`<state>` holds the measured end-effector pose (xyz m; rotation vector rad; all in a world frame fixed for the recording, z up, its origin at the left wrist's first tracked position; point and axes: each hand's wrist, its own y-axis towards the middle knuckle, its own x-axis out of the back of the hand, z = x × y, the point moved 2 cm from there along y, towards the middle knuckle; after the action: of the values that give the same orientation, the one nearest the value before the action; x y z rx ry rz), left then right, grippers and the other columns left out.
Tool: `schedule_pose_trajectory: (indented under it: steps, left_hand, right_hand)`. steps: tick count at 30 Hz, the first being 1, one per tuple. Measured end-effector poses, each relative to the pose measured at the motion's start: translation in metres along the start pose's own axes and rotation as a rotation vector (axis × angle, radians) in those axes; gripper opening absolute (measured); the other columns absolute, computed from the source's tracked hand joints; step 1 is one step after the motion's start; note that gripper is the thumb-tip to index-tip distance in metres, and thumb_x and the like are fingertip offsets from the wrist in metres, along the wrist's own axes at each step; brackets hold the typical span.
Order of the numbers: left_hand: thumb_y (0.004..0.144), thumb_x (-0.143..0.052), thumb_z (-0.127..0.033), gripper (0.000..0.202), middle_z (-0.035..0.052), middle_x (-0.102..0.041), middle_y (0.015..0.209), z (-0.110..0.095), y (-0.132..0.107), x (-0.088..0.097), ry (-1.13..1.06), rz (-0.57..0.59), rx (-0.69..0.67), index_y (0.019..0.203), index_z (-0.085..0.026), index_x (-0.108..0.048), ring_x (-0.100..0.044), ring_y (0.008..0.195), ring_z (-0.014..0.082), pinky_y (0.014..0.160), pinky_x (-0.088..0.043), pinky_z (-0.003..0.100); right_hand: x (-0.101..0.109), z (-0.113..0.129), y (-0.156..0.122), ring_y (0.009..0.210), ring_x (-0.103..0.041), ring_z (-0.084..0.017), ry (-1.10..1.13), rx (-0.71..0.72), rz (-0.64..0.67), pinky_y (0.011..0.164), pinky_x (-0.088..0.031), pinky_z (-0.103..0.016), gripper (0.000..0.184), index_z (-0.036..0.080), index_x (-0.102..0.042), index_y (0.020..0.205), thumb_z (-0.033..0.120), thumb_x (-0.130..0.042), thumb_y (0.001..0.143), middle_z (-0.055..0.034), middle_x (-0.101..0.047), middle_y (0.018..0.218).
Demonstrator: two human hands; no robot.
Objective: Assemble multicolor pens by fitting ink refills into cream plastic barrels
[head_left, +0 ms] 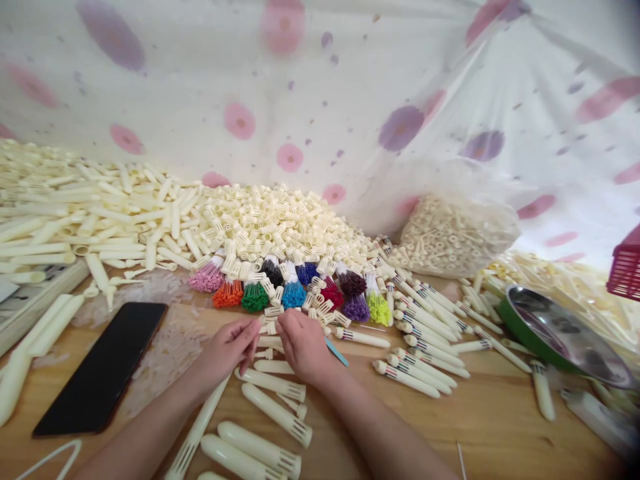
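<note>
My left hand [227,350] and my right hand [307,343] are close together mid-table, fingers of both pinched. A small cream slotted plastic piece [269,328] shows between the fingertips; I cannot tell whether it is held or lies behind them. Just beyond are bundles of coloured clicker pieces, among them orange [228,294], green [255,297], light blue [293,294] and yellow-green [379,309]. Cream pen barrels [277,415] with slotted ends lie below and between my forearms. A teal strip [337,352] pokes out beside my right hand.
Behind rises a heap of cream slotted caps [280,217], with long barrels [115,213] to its left. Assembled pens [425,327] lie at right, near a bag of small parts [457,233] and a tilted green-sided metal bowl [560,330]. A black phone [103,367] lies left.
</note>
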<state>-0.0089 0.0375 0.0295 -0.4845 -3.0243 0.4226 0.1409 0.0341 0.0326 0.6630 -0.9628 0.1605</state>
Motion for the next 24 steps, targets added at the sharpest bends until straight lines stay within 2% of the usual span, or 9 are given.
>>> schedule_pose_trajectory:
  steps: [3,9,12,15,17,19,20,21,24]
  left_hand:
    - [0.077,-0.044,-0.056,0.042,-0.0075,-0.040,0.045,0.002,0.001,0.001,0.171,-0.030,-0.082,0.055,-0.020,-0.043,-0.041,0.040,0.0095,0.041,-0.035,0.021]
    - [0.082,-0.039,-0.041,0.034,-0.0038,-0.047,0.055,0.002,0.003,0.006,0.588,-0.130,-0.326,0.058,-0.019,-0.048,-0.046,0.055,0.0139,0.052,-0.036,0.023]
    - [0.082,-0.045,-0.040,0.028,-0.0019,-0.054,0.061,0.001,0.003,0.009,0.684,-0.120,-0.320,0.067,-0.020,-0.056,-0.049,0.057,0.0148,0.054,-0.037,0.023]
    - [0.081,-0.047,-0.037,0.023,0.0034,-0.061,0.082,-0.013,-0.002,0.011,0.729,-0.163,-0.350,0.091,-0.021,-0.061,-0.055,0.067,0.0172,0.060,-0.043,0.025]
    - [0.082,-0.047,-0.034,0.027,0.0063,-0.062,0.097,-0.026,-0.013,0.004,0.712,-0.101,-0.405,0.101,-0.022,-0.061,-0.059,0.078,0.0196,0.067,-0.047,0.028]
    - [0.081,-0.048,-0.031,0.028,0.0054,-0.062,0.106,-0.031,-0.030,-0.011,0.663,0.068,-0.451,0.106,-0.027,-0.061,-0.058,0.093,0.0223,0.079,-0.047,0.031]
    - [0.080,-0.049,-0.032,0.030,0.0048,-0.063,0.106,-0.028,-0.041,-0.020,0.620,0.122,-0.472,0.106,-0.029,-0.062,-0.058,0.096,0.0235,0.083,-0.047,0.033]
    - [0.078,-0.049,-0.036,0.031,0.0040,-0.065,0.102,-0.020,-0.054,-0.028,0.557,0.112,-0.477,0.106,-0.032,-0.062,-0.058,0.096,0.0248,0.081,-0.048,0.033]
    - [0.077,-0.045,-0.042,0.032,0.0012,-0.069,0.091,0.040,-0.101,-0.049,0.536,0.143,-0.415,0.105,-0.044,-0.059,-0.060,0.094,0.0259,0.068,-0.054,0.034]
  right_hand:
    - [-0.004,0.003,-0.001,0.059,-0.043,-0.013,0.081,-0.126,0.043,0.055,-0.030,-0.023,0.028,0.020,-0.042,0.070,0.027,-0.026,0.093,-0.0005,-0.049,0.065]
    - [-0.009,0.001,-0.003,0.056,-0.041,-0.012,0.307,-0.396,0.088,0.052,-0.030,-0.022,0.029,0.021,-0.038,0.071,0.035,-0.026,0.093,0.0023,-0.044,0.061]
    - [-0.002,-0.008,-0.004,0.055,-0.042,-0.012,0.259,-0.449,0.176,0.051,-0.028,-0.021,0.029,0.021,-0.043,0.071,0.034,-0.029,0.093,0.0030,-0.045,0.060]
    - [0.009,-0.019,-0.006,0.054,-0.045,-0.012,0.074,-0.516,0.264,0.051,-0.025,-0.021,0.029,0.020,-0.048,0.072,0.033,-0.032,0.093,0.0021,-0.050,0.059]
    - [0.014,-0.023,-0.008,0.054,-0.048,-0.013,-0.067,-0.541,0.325,0.050,-0.023,-0.022,0.031,0.020,-0.051,0.074,0.037,-0.033,0.093,-0.0001,-0.055,0.060]
    - [0.016,-0.024,-0.010,0.054,-0.050,-0.014,-0.181,-0.545,0.378,0.050,-0.022,-0.023,0.032,0.020,-0.053,0.074,0.040,-0.035,0.092,-0.0022,-0.059,0.061]
    - [0.016,-0.024,-0.011,0.054,-0.051,-0.014,-0.214,-0.536,0.389,0.050,-0.022,-0.023,0.032,0.020,-0.053,0.073,0.041,-0.036,0.092,-0.0027,-0.060,0.062]
    - [0.017,-0.024,-0.012,0.054,-0.051,-0.014,-0.227,-0.520,0.385,0.050,-0.022,-0.023,0.032,0.020,-0.053,0.073,0.040,-0.037,0.092,-0.0027,-0.060,0.062]
    - [0.021,-0.023,-0.015,0.052,-0.048,-0.012,-0.172,-0.461,0.330,0.050,-0.023,-0.022,0.029,0.019,-0.052,0.070,0.035,-0.040,0.091,-0.0007,-0.059,0.061]
